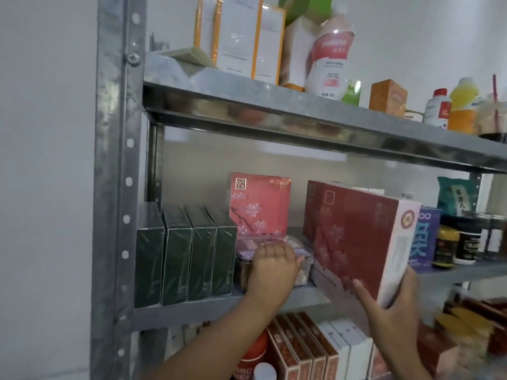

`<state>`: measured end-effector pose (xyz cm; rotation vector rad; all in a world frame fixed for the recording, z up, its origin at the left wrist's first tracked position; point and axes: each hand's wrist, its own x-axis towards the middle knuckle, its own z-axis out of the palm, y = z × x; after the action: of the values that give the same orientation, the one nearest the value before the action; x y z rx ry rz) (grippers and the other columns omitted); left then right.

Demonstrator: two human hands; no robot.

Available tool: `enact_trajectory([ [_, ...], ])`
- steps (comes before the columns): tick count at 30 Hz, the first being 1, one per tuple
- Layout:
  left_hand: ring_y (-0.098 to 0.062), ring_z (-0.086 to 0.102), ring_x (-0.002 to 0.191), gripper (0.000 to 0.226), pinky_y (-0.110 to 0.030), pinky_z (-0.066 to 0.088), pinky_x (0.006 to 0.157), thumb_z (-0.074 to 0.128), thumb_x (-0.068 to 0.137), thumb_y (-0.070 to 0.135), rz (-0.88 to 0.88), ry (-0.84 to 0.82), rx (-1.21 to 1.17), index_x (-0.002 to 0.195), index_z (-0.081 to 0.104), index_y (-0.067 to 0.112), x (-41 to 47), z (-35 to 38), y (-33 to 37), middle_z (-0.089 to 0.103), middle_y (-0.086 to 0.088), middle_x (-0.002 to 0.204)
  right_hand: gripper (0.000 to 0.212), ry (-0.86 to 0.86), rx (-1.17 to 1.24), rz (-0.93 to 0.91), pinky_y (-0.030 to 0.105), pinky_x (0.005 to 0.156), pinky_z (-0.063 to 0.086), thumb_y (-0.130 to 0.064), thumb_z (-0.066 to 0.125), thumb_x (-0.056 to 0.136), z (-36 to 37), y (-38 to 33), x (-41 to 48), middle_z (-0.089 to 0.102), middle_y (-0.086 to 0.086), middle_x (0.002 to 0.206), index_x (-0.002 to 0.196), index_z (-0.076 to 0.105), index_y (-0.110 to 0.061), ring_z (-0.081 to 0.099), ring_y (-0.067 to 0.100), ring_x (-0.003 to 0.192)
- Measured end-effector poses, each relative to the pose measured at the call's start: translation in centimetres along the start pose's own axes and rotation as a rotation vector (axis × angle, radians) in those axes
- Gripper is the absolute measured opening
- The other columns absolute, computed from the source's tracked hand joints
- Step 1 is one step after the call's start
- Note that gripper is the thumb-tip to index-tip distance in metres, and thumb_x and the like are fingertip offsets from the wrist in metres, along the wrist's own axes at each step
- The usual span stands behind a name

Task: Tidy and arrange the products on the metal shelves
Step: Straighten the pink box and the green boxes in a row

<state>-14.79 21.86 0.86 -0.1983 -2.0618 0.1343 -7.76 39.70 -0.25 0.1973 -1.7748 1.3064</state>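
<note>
Partway done: four dark green boxes (pixel 186 256) stand in a neat row at the left of the middle metal shelf (pixel 192 311). The dark red box (pixel 356 237) is angled out over the front edge and not yet seated, and the right hand (pixel 389 305) grips it, thumb on the red face and fingers round the white side. The left hand (pixel 271 267) lies against the clear purple-lidded container (pixel 303 267) below the pink blossom box (pixel 259 207), gripping or just pushing, cannot tell. All writing is Chinese and too blurred to read, including the big white characters on the blue box (pixel 425 242).

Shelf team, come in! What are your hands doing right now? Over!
Left hand flat on clear tub. Right hand grips dark red box at shelf edge. Green boxes and pink box crowd the tub.
</note>
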Motion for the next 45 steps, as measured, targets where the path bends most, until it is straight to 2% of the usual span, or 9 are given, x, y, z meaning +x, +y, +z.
enact_trajectory([
  [6,-0.018,0.062,0.058,0.053,-0.024,0.05,0.06,0.032,0.09,0.045,0.01,0.047,-0.009,0.07,0.071,0.015,-0.1,0.3,-0.1,0.066,-0.004,0.062,0.086,-0.043,-0.149,-0.098,0.042,0.073,0.054,-0.048,0.074,0.077,1.8,0.9,0.8,0.051,0.005,0.119,0.141,0.025,-0.017,0.057,0.025,0.095],
  [9,-0.019,0.062,0.058,0.052,-0.024,0.049,0.06,0.035,0.09,0.045,0.014,0.096,-0.004,0.071,0.071,0.014,-0.1,0.6,-0.1,0.066,-0.005,0.063,0.084,0.001,-0.292,-0.2,0.049,0.076,0.055,-0.062,0.058,0.081,3.1,1.6,1.6,0.05,0.017,0.134,0.146,0.011,-0.036,0.059,0.032,0.098],
  [12,-0.02,0.063,0.059,0.051,-0.025,0.051,0.06,0.036,0.09,0.044,0.018,0.148,0.009,0.072,0.071,0.013,-0.1,1.0,-0.1,0.067,-0.006,0.065,0.09,0.051,-0.37,-0.307,0.046,0.093,0.044,-0.076,0.032,0.086,4.6,2.9,2.7,0.035,0.013,0.142,0.153,0.003,-0.023,0.046,0.029,0.115],
  [21,-0.018,0.064,0.06,0.053,-0.025,0.052,0.061,0.036,0.093,0.045,0.048,0.255,0.05,0.075,0.073,0.011,-0.3,2.0,-0.3,0.068,-0.005,0.067,0.078,0.123,-0.601,-0.424,0.047,0.12,0.001,-0.062,0.02,0.098,8.6,5.7,5.2,0.025,0.017,0.148,0.151,0.018,-0.004,0.026,0.036,0.138],
  [25,-0.017,0.063,0.06,0.064,-0.026,0.05,0.06,0.022,0.103,0.041,0.064,0.295,0.069,0.076,0.072,0.013,-0.2,2.0,-0.5,0.067,-0.003,0.067,0.069,0.135,-0.553,-0.486,0.047,0.121,-0.003,-0.059,0.02,0.1,7.1,5.6,6.2,0.024,0.015,0.147,0.145,0.034,-0.01,0.023,0.033,0.14],
  [29,-0.019,0.064,0.062,0.05,-0.028,0.051,0.062,0.036,0.094,0.042,0.043,0.229,0.085,0.079,0.073,0.012,-0.2,1.4,-0.4,0.068,-0.004,0.068,0.051,0.251,-0.564,-0.494,0.05,0.12,0.0,-0.045,0.035,0.101,4.7,4.0,11.7,0.023,0.008,0.148,0.146,0.038,-0.021,0.023,0.028,0.14],
  [36,-0.02,0.06,0.07,0.044,-0.032,0.047,0.069,0.035,0.095,0.04,-0.068,0.204,0.11,0.083,0.068,0.013,-0.9,0.3,0.8,0.065,-0.003,0.075,0.048,0.02,-0.571,-0.522,0.052,0.118,-0.003,-0.053,0.038,0.092,3.5,2.9,15.8,0.031,0.008,0.147,0.128,0.049,-0.022,0.017,0.03,0.143],
  [40,-0.021,0.059,0.076,0.043,-0.035,0.037,0.076,0.032,0.097,0.04,-0.149,0.124,0.114,0.087,0.066,0.015,-1.1,0.2,1.3,0.064,-0.002,0.08,0.055,0.115,-0.296,-0.515,0.051,0.12,0.005,-0.055,0.054,0.085,1.5,3.1,13.7,0.026,0.005,0.145,0.127,0.039,-0.023,0.023,0.029,0.139],
  [45,-0.027,0.063,0.098,0.054,-0.038,0.037,0.089,0.025,0.098,0.045,-0.244,-0.023,0.012,0.106,0.066,0.011,-1.0,-0.8,1.9,0.068,-0.01,0.105,0.054,0.141,0.242,-0.408,0.038,0.093,0.054,-0.031,0.069,0.084,-1.9,4.3,7.2,0.039,-0.009,0.134,0.124,0.033,-0.026,0.05,0.022,0.123],
])
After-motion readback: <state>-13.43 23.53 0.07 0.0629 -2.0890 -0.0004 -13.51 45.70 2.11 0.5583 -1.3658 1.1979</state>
